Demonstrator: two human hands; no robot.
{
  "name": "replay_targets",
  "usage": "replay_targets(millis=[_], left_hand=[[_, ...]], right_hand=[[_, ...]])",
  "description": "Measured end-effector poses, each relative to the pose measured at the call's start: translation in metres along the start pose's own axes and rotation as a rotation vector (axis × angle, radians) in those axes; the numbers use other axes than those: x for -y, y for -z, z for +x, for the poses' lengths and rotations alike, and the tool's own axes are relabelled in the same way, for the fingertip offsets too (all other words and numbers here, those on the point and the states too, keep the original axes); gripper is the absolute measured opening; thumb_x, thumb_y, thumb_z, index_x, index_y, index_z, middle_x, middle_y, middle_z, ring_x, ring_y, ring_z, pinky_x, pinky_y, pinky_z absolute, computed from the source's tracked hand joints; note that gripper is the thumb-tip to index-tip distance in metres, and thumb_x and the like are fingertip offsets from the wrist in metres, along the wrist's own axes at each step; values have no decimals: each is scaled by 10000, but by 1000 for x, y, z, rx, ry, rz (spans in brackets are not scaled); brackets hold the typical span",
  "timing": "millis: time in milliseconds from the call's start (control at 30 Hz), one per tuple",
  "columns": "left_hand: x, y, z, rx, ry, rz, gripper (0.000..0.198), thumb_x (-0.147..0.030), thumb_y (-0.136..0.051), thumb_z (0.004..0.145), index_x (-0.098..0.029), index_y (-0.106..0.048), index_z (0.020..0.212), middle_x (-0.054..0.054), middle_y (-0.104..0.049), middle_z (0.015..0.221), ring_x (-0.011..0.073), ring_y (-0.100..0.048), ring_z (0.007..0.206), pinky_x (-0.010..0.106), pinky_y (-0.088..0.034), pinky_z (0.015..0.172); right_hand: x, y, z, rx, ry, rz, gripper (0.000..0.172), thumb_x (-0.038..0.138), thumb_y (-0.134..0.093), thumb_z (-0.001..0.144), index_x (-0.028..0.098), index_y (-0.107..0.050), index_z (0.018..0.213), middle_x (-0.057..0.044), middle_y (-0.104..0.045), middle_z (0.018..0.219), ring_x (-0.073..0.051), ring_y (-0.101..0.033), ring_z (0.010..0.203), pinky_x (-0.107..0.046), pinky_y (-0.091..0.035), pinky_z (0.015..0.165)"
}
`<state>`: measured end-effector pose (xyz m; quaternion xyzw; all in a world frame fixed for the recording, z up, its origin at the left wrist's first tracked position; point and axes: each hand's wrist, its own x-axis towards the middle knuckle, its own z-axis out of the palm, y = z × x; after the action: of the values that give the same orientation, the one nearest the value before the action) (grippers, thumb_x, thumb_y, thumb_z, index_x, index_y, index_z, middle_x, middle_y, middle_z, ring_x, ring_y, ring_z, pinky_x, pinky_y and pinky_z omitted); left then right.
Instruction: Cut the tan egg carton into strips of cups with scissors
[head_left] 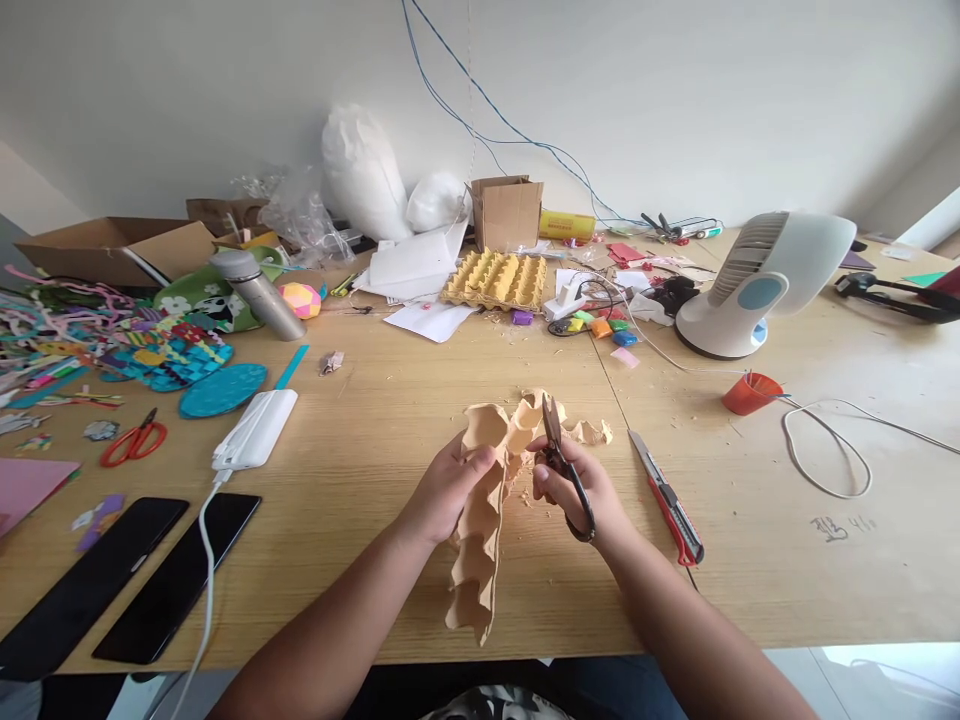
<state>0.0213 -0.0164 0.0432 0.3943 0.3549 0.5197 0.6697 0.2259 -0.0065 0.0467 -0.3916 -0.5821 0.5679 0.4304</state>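
At six o'clock above the wooden counter, left fingers are clasping a tan, cupped pulp egg-tray strip; right fingers are curling round dark metal scissors. I'm fearing twisting could tear the strip.

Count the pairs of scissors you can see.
2: the dark scissors in the right hand, and the red-handled scissors lying on the table, left of the white power bank. The clutter could hide more.
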Motion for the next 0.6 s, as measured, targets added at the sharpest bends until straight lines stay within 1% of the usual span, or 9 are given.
replay_targets(millis=[67, 133, 200, 267, 367, 467, 533, 600], left_hand=[[0, -5, -2, 6, -7, 40, 400, -469, -807, 907, -178, -729, 1171, 113, -778, 1094, 276, -748, 1002, 382, -588, 878], [0, -9, -2, 40, 7, 54, 414, -466, -798, 914, -185, -727, 1209, 127, -784, 1129, 307, -754, 1042, 414, -594, 898], [0, -13, -3, 70, 21, 58, 430, -461, -795, 916, -191, -730, 1245, 131, -790, 1127, 304, -768, 991, 419, -603, 873], [1, -16, -2, 73, 30, 68, 423, -448, -808, 906, -193, -741, 1237, 126, -795, 1098, 289, -776, 936, 403, -607, 848], [1, -19, -2, 82, 32, 85, 408, -444, -817, 898, -192, -740, 1210, 112, -796, 1047, 269, -774, 872, 382, -608, 807], [1, -20, -2, 117, 42, 98, 402, -456, -792, 917, -190, -721, 1211, 104, -790, 1035, 257, -764, 829, 390, -612, 785], [1, -20, -3, 115, 51, 107, 396, -456, -789, 920, -195, -713, 1209, 98, -789, 1034, 257, -762, 841, 386, -608, 789], [2, -19, -3, 85, 46, 125, 385, -446, -800, 913, -202, -715, 1200, 92, -788, 1051, 260, -761, 902, 366, -596, 815]], right_hand=[[0, -3, 0, -7, -7, 46, 410, 543, -721, 897, 209, -624, 1114, 52, -561, 656, -146, -573, 578, -285, -473, 572], [-1, -7, -1, 11, -4, 81, 379, 533, -746, 883, 212, -627, 1045, 55, -559, 650, -137, -570, 564, -277, -472, 559], [-3, -11, -1, 22, -5, 108, 365, 522, -783, 860, 220, -612, 973, 59, -556, 650, -126, -562, 551, -264, -469, 544], [-3, -14, -1, 19, -11, 113, 370, 521, -800, 850, 227, -589, 926, 67, -545, 631, -118, -542, 528, -256, -463, 528], [-4, -16, -1, 30, -19, 89, 388, 543, -788, 856, 233, -556, 876, 74, -533, 596, -112, -515, 496, -250, -452, 509], [-4, -16, -1, 16, -15, 80, 382, 543, -769, 865, 235, -544, 861, 80, -523, 574, -105, -490, 477, -241, -431, 494], [-5, -17, -2, 0, -21, 79, 362, 517, -773, 861, 235, -544, 863, 83, -519, 570, -101, -473, 470, -234, -417, 483], [-5, -17, -4, -18, -27, 60, 339, 490, -775, 855, 236, -551, 866, 83, -514, 572, -102, -462, 469, -230, -408, 474]])
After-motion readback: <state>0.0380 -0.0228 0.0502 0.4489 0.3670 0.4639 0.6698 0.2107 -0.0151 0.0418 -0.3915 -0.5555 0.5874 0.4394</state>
